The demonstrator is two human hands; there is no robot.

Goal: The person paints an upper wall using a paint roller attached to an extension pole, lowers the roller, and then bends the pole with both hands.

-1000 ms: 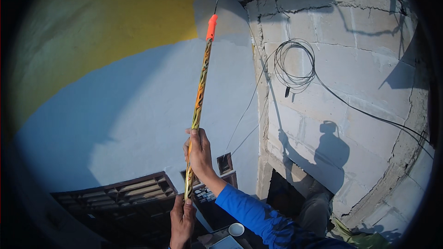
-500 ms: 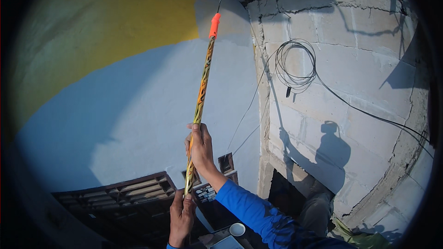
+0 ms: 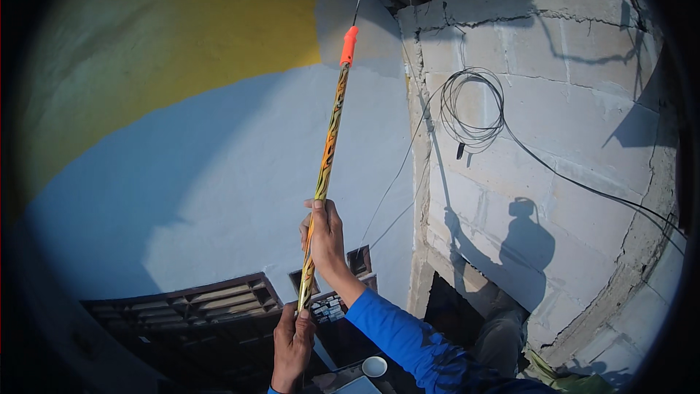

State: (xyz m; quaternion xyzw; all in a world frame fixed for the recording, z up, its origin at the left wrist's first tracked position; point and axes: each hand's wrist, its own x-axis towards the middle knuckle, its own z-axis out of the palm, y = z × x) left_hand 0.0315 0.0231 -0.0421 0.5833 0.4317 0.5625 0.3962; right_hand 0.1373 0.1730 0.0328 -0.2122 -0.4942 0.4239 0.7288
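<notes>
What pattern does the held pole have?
The pole has wavy dark streaks over yellow and orange, clearest in the head view.

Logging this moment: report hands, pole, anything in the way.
Left hand grips patterned pole low; right hand grips it higher. Pole aslant, orange end topmost. Wall behind; contact unclear.

Bright sunlight throws distinct shadows (image 3: 526, 248) across the block wall (image 3: 583, 128).
</notes>
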